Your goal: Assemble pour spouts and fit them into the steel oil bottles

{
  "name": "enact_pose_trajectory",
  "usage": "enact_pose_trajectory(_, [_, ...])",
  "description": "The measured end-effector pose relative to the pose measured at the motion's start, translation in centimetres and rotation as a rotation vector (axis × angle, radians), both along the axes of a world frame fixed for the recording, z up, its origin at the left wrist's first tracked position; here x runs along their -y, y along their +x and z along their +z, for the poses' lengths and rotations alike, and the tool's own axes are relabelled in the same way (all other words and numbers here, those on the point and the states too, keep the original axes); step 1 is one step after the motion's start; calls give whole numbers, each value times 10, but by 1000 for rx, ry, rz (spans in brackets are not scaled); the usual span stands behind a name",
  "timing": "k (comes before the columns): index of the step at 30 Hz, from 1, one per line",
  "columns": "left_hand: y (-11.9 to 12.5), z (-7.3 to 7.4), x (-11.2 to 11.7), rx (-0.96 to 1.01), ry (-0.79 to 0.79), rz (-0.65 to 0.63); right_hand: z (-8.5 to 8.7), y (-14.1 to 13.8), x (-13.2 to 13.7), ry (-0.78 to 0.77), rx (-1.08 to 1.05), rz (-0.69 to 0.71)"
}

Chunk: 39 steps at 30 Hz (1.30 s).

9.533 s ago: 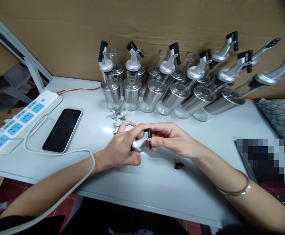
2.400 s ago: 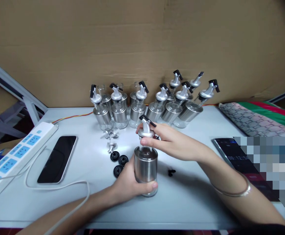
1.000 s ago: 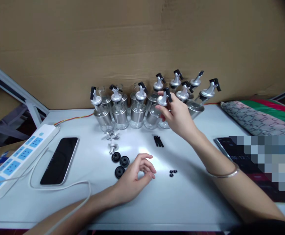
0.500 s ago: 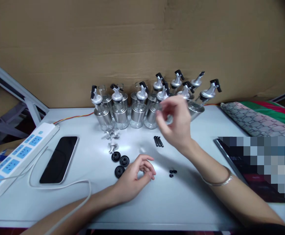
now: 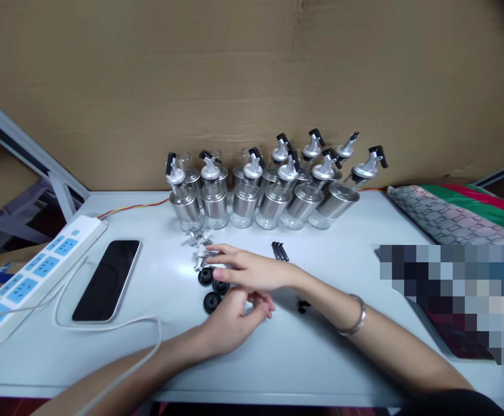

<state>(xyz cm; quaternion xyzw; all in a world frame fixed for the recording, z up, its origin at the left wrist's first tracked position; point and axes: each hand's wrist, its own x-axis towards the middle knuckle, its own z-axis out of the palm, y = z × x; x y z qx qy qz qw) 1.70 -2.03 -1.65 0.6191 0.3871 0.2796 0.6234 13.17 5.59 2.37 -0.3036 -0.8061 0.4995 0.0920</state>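
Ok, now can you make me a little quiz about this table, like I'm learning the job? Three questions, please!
1. True or false: the right hand is nearer the row of bottles than the left hand is.

2. How many black round pieces can you count beside the left hand?
A) one
B) three
C) six

3. Fill in the gap: the bracelet is worn on the same side as the ____ hand.

Key: 1. True. 2. B. 3. right.

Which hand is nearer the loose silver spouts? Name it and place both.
Right. The right hand is stretched out to the loose silver spouts; the left hand is farther off, beside the black discs.
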Motion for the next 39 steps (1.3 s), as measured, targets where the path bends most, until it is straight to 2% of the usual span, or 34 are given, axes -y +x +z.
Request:
enact_pose_trajectory(8, [0, -2, 0, 5, -25, 14, -9, 0, -3, 17, -26, 4])
enact_pose_trajectory(14, [0, -1, -1, 12, -27, 6, -8, 1, -2, 77, -98, -2])
enact_pose_trajectory(19, [-1, -1, -1, 43, -13, 12, -4, -3, -3, 254, -140, -140])
enact_pose_trajectory(21, [-1, -1, -1, 61, -14, -1, -2, -7, -8, 356, -88, -191])
enact_pose_trajectory(24, [-1, 1, -2, 74, -22, -25, -2, -16, -17, 439, 48, -197])
enact_pose_trajectory(28, [-1, 0, -1, 63, -11, -32, -7, -28, -26, 442, 104, -159])
enact_pose_trajectory(32, [0, -2, -1, 52, -1, -30, -13, -36, -27, 416, 73, -201])
enact_pose_trajectory(36, [-1, -1, -1, 59, 9, -9, -8, -26, -19, 371, -1, -320])
enact_pose_trajectory(39, [-3, -2, 1, 51, 18, 62, -2, -4, -6, 318, -86, -496])
